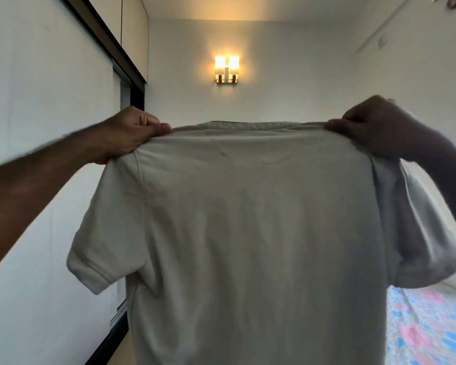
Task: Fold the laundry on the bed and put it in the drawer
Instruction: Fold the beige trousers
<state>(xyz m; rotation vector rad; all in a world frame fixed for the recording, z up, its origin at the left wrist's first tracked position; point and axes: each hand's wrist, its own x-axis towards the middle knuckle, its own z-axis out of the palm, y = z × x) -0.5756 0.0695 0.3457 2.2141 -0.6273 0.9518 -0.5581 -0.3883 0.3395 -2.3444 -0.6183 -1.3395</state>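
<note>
Left hand (132,133) and right hand (374,127) pinch the shirt (248,219) shoulders, hanging free.

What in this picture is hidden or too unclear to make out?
- Head view: the shirt hides most of the bed; only a flowered corner shows.
- No drawer in view.
- Shirt hem cut off by the bottom edge.
- Right sleeve blurred.
- Left hand and right hand cover the shoulder seams.
</note>
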